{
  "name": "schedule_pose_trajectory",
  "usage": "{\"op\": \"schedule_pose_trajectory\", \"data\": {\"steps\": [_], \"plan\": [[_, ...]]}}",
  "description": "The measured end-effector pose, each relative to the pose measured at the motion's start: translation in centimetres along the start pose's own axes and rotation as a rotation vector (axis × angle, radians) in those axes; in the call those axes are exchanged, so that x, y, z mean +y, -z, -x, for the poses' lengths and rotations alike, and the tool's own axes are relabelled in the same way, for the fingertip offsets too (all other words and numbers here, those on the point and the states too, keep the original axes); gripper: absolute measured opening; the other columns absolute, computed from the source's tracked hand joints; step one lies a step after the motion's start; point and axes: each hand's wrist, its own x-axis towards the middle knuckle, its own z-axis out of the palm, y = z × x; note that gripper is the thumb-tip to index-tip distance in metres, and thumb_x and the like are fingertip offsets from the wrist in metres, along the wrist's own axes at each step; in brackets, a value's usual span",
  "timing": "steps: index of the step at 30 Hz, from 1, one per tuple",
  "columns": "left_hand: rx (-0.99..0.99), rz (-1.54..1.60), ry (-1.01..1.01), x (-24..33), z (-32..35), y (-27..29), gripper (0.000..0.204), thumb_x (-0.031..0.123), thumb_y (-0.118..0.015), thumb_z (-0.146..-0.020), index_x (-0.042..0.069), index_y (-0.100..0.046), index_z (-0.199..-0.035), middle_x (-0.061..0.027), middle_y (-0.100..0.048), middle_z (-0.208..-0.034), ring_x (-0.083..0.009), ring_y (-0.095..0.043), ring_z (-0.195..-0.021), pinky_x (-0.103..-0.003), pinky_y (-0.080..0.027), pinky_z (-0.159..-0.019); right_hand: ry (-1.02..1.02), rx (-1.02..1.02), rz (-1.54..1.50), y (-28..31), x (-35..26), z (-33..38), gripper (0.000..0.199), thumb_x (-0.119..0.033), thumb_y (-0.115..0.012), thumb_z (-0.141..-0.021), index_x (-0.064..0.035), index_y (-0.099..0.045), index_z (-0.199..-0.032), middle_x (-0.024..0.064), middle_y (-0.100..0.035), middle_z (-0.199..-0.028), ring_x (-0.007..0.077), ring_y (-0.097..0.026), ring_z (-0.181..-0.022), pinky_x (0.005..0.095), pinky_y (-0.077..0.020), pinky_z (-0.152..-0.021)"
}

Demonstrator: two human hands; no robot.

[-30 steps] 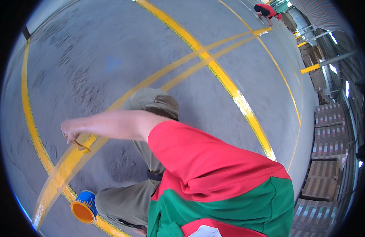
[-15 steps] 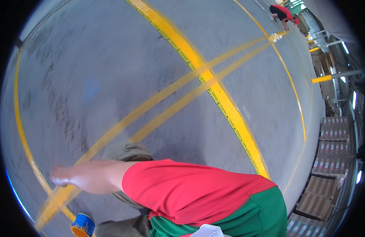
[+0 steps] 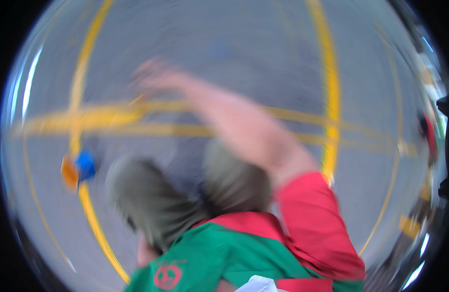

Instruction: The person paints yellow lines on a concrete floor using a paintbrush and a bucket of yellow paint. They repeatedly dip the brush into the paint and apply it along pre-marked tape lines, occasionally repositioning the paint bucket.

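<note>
My right hand point(image 3: 155, 75) reaches out over the floor at the end of the bare right forearm, smeared by motion. Below its fingers hangs a small yellow-tipped thing point(image 3: 137, 100), too blurred to name; the hand seems closed on it. Beneath lies a solid yellow band point(image 3: 107, 117), which continues to the right as two parallel yellow strips. A blue bucket point(image 3: 86, 165) with a yellow-orange inside stands on the floor left of my knees. Of my left hand point(image 3: 145, 252), only a blurred bit of skin shows beside my left knee; its fingers are hidden.
A long yellow floor line point(image 3: 82, 73) crosses the band on the left and runs down past the bucket. Another thick yellow line point(image 3: 332, 87) crosses the strips on the right. A person in red point(image 3: 430, 138) is at the far right rim.
The view has swung round and blurred. My right hand has lifted off the band's left end and moved right; the bucket now shows more fully, and my left knee has come into view.
</note>
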Motion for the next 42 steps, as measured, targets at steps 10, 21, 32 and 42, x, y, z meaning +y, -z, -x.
{"op": "schedule_pose_trajectory", "data": {"steps": [10, 21, 32, 42], "plan": [[0.253, 0.566, -0.360, 6.3, -1.6, 10.7, 0.036, 0.035, -0.047, -0.106, 0.004, -0.052, -0.125, -0.0126, -0.066, -0.103, -0.0288, -0.069, -0.085, -0.044, -0.057, -0.074, -0.393, 0.343, -0.294, 11.0, -0.2, 6.1, 0.031, -0.032, -0.070, -0.096, -0.0032, -0.074, -0.106, -0.0011, -0.061, -0.072, 0.0050, -0.049, -0.059, 0.0228, -0.0414, -0.054], [0.249, 0.798, -0.195, 21.9, -7.9, 21.5, 0.066, 0.050, -0.036, -0.107, 0.001, -0.029, -0.151, -0.0244, -0.038, -0.149, -0.0482, -0.030, -0.141, -0.065, -0.026, -0.117, -0.442, 0.348, -0.376, 10.0, 3.8, 4.2, 0.026, -0.029, -0.070, -0.096, -0.0034, -0.072, -0.100, -0.0014, -0.060, -0.069, 0.0043, -0.050, -0.057, 0.0217, -0.0410, -0.050], [0.191, 0.705, -0.218, 23.8, -7.7, 21.2, 0.056, 0.043, -0.055, -0.103, 0.013, -0.040, -0.147, -0.0160, -0.046, -0.142, -0.0408, -0.043, -0.134, -0.070, -0.036, -0.109, -0.339, 0.212, -0.493, 9.4, 0.9, 5.0, 0.026, -0.028, -0.070, -0.097, -0.0029, -0.072, -0.104, -0.0007, -0.062, -0.068, 0.0044, -0.050, -0.054, 0.0211, -0.0406, -0.048], [0.234, 0.501, -0.499, 22.4, -9.6, 22.5, 0.045, 0.036, -0.044, -0.107, -0.003, -0.044, -0.130, -0.0199, -0.047, -0.127, -0.0495, -0.063, -0.107, -0.063, -0.061, -0.081, -0.318, 0.209, -0.397, 8.7, -3.1, 3.4, 0.029, -0.029, -0.069, -0.097, -0.0014, -0.071, -0.102, 0.0002, -0.061, -0.068, 0.0059, -0.050, -0.054, 0.0227, -0.0405, -0.048]]}}
